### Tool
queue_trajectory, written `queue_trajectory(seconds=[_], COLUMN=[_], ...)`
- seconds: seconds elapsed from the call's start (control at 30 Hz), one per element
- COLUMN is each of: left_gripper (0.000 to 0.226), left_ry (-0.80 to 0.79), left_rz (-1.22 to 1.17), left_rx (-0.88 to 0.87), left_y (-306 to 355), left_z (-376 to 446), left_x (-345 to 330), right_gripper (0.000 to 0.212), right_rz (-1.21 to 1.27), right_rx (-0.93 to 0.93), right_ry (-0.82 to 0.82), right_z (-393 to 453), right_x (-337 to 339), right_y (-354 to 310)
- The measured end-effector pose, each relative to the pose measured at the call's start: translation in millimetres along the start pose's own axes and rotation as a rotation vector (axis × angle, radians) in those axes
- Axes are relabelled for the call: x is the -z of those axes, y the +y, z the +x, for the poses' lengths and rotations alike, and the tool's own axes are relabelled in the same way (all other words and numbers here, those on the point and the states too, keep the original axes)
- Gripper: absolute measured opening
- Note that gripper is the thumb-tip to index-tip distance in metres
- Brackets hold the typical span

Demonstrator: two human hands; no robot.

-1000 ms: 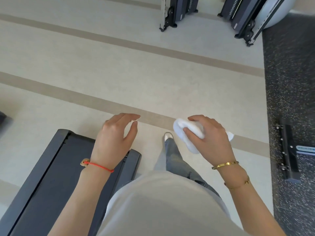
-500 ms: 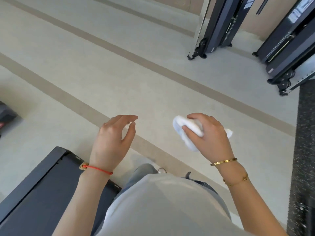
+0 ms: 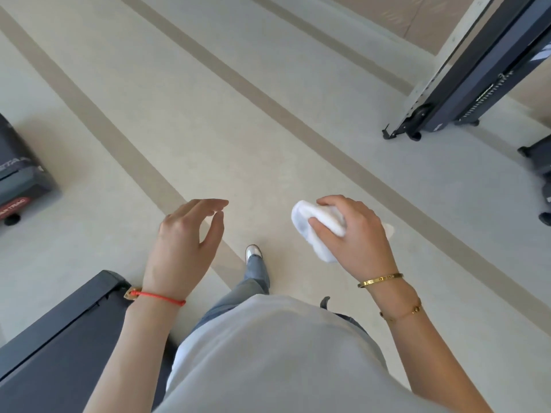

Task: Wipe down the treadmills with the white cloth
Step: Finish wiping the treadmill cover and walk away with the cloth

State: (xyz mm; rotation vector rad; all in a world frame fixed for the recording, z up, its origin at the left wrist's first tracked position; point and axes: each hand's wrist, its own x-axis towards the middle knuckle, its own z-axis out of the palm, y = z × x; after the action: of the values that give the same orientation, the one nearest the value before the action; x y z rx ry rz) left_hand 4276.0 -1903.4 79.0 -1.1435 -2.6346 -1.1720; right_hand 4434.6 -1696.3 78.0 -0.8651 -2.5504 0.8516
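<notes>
Walking across the floor [image 3: 208, 99], the right hand [image 3: 354, 234] grips the bunched white cloth [image 3: 316, 231], probably ready for wiping a treadmill [image 3: 59, 338], while the left hand [image 3: 182, 248] hangs relaxed and empty.

— Where is the camera sitting?
— It's riding on the person's head, looking steeply down and forward over the torso at the floor [image 3: 268, 129], near the hands.
— Any second view overlapping?
— None; one wide-angle view.
</notes>
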Motion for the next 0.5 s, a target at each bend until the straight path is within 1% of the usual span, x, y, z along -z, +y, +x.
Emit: queue_trajectory(seconds=[0.13,0.23,0.4,0.5], left_gripper=[0.021,0.018,0.019,0.019], left_ry=[0.033,0.033,-0.004,-0.006], left_rz=[0.019,0.034,0.044,0.054], left_rx=[0.013,0.025,0.051,0.051], left_y=[-27.6,-47.4,-82.2,-108.6], left_z=[96.2,161.7,249.8,299.2], left_x=[1.4,3.8,2.1,-4.1], right_gripper=[0.025,0.026,0.023,0.028], right_rz=[0.028,0.037,0.038,0.037], right_rx=[0.033,0.054,0.049,0.052], right_ry=[0.001,0.006,-0.005,-0.025], right_z=[106.0,175.7,269.1,322.5], right_x=[-15.6,-26.7,-48.2,-64.0], right_y=[-16.8,-29.7,-45.5,-50.8])
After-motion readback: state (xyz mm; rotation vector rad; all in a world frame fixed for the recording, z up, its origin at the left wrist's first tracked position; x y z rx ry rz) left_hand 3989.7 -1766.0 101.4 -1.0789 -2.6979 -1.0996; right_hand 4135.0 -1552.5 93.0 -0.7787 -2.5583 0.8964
